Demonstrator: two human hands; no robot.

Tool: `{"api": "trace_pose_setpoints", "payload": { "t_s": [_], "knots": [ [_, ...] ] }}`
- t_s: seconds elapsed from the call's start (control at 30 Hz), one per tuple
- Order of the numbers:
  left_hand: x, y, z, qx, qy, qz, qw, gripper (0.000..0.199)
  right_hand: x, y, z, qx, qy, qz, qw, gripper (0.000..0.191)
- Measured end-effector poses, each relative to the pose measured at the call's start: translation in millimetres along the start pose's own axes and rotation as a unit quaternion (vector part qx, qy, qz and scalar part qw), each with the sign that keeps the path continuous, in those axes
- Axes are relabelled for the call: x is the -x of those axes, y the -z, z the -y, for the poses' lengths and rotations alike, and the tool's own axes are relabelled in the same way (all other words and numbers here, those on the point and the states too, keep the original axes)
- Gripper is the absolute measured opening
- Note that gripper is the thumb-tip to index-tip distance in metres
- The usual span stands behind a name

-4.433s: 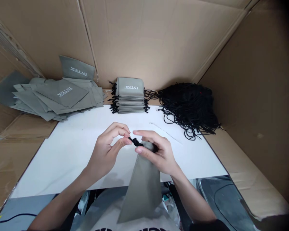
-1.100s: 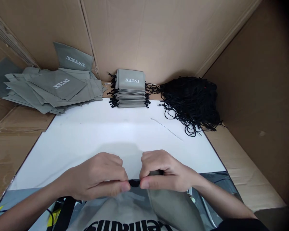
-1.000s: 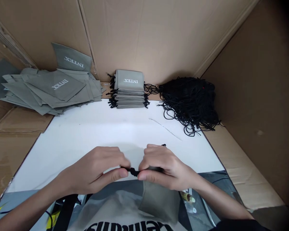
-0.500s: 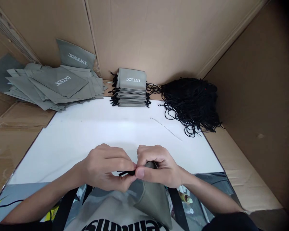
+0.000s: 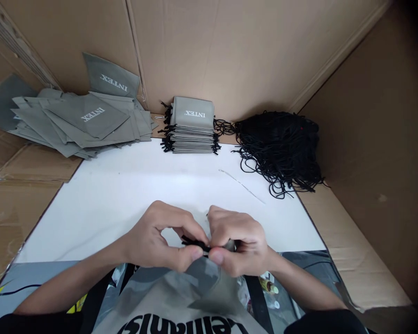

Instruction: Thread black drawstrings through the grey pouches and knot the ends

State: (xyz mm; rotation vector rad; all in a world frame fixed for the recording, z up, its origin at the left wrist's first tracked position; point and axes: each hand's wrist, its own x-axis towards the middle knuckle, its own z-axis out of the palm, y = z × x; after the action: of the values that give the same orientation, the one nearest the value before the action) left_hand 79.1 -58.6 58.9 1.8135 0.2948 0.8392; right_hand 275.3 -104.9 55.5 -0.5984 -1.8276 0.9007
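Note:
My left hand [image 5: 163, 241] pinches a black cord [image 5: 192, 241] between thumb and index finger, close to the fingertips of my right hand. My right hand [image 5: 242, 243] is closed around the gathered top of a grey fabric pouch [image 5: 226, 290], whose body hangs below it in front of my apron. Thumb and curled fingers also press on the cord where the two hands meet. The exact shape of the cord there is hidden by my fingers.
On the white tabletop [image 5: 142, 185] lies a thin wire needle [image 5: 242, 186]. At the back are loose grey pouches [image 5: 101, 118], a neat stack of corded pouches [image 5: 193, 116] and a heap of black cords [image 5: 280, 148]. Cardboard walls [image 5: 257, 51] enclose the table.
My left fingers have opened into a wider loop and shifted their pinch on the cord. My right hand has moved slightly right and turned, and the pouch hangs differently.

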Motion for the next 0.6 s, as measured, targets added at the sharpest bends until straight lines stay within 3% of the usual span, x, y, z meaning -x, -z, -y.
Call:
{"api": "trace_pose_setpoints", "payload": {
  "t_s": [0.13, 0.23, 0.33, 0.4, 0.6],
  "knots": [
    [-7, 9.9, -6, -0.028, 0.054, 0.044, 0.997, 0.02, 2, 5, 1, 0.187, 0.063, -0.033, 0.98, 0.017],
    [-10, 15.2, -11, -0.081, 0.08, 0.076, 0.991, 0.02, 2, 8, 2, 0.253, 0.078, -0.02, 0.964, 0.014],
    [-14, 17.5, -13, -0.111, 0.103, 0.135, 0.979, 0.012, 3, 10, 2, 0.272, 0.087, 0.004, 0.958, 0.015],
    [-16, 17.8, -12, -0.11, 0.081, 0.161, 0.978, 0.011, 3, 10, 2, 0.257, 0.088, 0.025, 0.962, 0.017],
    [-16, 15.7, -11, -0.132, -0.002, 0.164, 0.978, 0.008, 5, 11, 3, 0.196, 0.094, 0.047, 0.975, 0.025]
  ]
}}
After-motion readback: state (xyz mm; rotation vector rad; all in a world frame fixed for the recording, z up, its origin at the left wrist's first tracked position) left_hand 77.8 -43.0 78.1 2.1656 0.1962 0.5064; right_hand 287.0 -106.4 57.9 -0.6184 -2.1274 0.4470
